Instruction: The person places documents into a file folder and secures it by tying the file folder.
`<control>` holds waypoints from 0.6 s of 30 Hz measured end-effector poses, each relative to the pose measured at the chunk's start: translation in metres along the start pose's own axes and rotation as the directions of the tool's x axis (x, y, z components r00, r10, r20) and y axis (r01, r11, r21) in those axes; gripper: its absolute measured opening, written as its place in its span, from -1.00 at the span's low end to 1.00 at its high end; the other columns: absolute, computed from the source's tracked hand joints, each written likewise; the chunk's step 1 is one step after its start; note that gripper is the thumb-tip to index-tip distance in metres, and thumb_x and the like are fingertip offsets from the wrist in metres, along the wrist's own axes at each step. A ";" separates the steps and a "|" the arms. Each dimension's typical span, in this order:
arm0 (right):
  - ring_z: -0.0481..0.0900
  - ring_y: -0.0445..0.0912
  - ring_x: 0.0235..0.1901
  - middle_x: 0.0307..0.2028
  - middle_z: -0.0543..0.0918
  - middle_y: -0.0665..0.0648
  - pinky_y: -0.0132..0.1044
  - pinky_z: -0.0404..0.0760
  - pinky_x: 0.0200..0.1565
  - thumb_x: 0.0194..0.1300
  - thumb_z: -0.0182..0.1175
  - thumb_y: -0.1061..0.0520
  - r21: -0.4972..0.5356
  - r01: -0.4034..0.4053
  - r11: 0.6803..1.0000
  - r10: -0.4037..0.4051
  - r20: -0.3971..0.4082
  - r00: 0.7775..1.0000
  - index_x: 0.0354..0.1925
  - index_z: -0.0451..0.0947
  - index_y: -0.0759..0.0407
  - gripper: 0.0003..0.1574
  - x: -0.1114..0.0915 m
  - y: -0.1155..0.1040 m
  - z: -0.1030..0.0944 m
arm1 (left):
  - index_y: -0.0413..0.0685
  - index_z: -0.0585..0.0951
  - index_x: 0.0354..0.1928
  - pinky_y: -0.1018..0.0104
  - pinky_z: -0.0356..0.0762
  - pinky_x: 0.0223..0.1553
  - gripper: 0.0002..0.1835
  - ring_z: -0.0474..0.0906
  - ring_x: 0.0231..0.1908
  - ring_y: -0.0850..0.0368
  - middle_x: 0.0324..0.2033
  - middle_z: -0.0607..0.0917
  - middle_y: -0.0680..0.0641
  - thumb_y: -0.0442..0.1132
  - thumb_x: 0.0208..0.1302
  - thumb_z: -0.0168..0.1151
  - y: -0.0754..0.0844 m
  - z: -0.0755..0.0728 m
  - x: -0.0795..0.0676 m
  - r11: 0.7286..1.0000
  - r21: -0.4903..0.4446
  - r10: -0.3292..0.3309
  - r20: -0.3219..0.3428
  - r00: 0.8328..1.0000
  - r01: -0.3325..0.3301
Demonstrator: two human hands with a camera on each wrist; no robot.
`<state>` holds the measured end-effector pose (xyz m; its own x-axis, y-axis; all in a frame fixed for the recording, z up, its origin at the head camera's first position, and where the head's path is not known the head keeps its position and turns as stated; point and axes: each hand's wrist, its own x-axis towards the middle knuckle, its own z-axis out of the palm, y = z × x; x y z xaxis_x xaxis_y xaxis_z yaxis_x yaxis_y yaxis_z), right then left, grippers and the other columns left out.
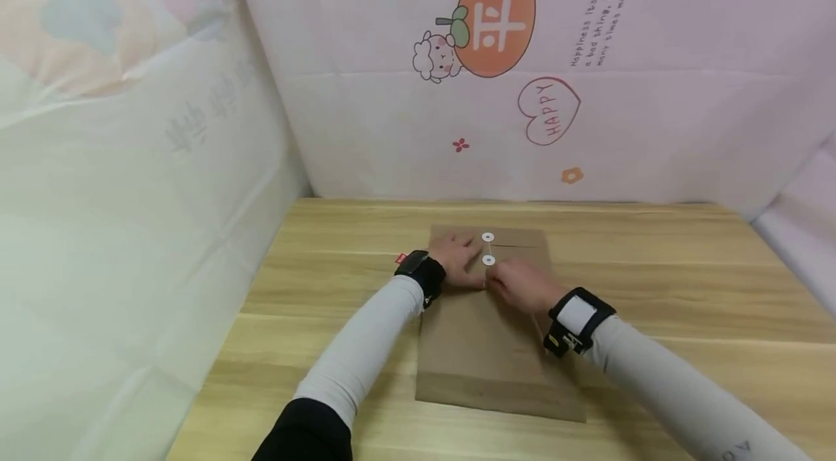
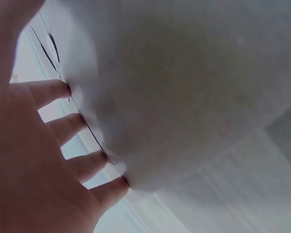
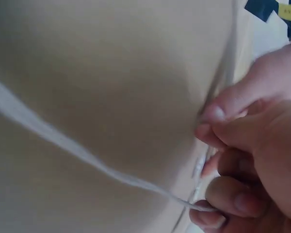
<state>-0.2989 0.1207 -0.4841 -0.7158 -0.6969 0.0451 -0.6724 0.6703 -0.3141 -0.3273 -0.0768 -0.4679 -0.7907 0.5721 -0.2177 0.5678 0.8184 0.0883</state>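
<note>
A brown kraft paper envelope (image 1: 483, 345) lies flat on the table, its flap end toward the wall. Two white round buttons (image 1: 488, 260) sit one above the other near that end, with thin string between them. My left hand (image 1: 456, 258) presses on the envelope beside the buttons, fingers spread and thumb reaching toward the right hand; in the left wrist view its fingertips (image 2: 119, 184) rest against the paper. Just below the lower button, my right hand (image 1: 525, 285) has its fingers curled round a white string (image 3: 121, 177), which trails away across the right wrist view.
The wood-grain table (image 1: 686, 279) extends to both sides of the envelope. A printed cloth wall (image 1: 372, 120) stands along the back edge, and another cloth (image 1: 150, 229) hangs on the left. A small red tag (image 1: 401, 258) shows by the left wrist.
</note>
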 end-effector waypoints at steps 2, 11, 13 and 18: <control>0.50 -0.23 -0.44 -0.43 0.65 -0.05 -0.23 0.56 -0.28 0.41 0.21 0.31 0.034 0.023 0.999 -0.024 0.030 0.999 -0.32 0.70 0.12 -0.81 0.008 -0.001 -0.004 | 0.07 0.21 0.60 0.02 0.05 0.52 -0.09 0.05 0.54 -0.23 0.58 0.17 -0.13 0.34 0.35 0.16 -0.004 0.001 -0.001 1.000 -0.009 0.008 0.003 1.000 -0.008; 0.44 -0.20 -0.46 -0.45 0.59 -0.02 -0.24 0.49 -0.31 0.42 0.16 0.32 0.122 0.063 0.991 -0.074 0.090 0.993 -0.31 0.68 0.20 -0.82 0.052 0.026 -0.011 | 0.10 0.11 0.63 0.13 0.05 0.52 -0.06 -0.02 0.58 -0.09 0.58 0.19 -0.04 0.24 0.35 0.26 -0.016 0.004 -0.008 0.979 -0.202 0.023 0.013 1.000 -0.020; 0.44 -0.17 -0.48 -0.45 0.60 0.01 -0.22 0.48 -0.33 0.42 0.15 0.31 0.136 0.031 0.990 -0.046 0.104 0.994 -0.31 0.68 0.21 -0.81 0.058 0.035 -0.013 | 0.11 0.12 0.62 0.19 0.06 0.51 -0.08 0.00 0.58 -0.03 0.56 0.22 0.00 0.25 0.36 0.23 -0.017 0.006 -0.005 0.979 -0.206 0.009 -0.002 1.000 -0.009; 0.47 -0.15 -0.45 -0.41 0.63 0.02 -0.22 0.48 -0.30 0.45 0.13 0.26 0.190 -0.006 0.982 -0.018 0.123 0.992 -0.31 0.70 0.14 -0.77 0.065 0.052 -0.015 | 0.19 0.21 0.58 0.22 0.21 0.45 -0.21 0.13 0.53 0.07 0.52 0.32 0.05 0.27 0.43 0.12 -0.015 0.013 0.000 0.985 -0.173 -0.019 -0.065 0.998 0.008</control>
<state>-0.3835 0.1143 -0.4831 -0.6753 -0.7346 -0.0659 -0.6201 0.6138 -0.4886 -0.3330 -0.0896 -0.4816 -0.8146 0.5585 -0.1562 0.5136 0.8199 0.2529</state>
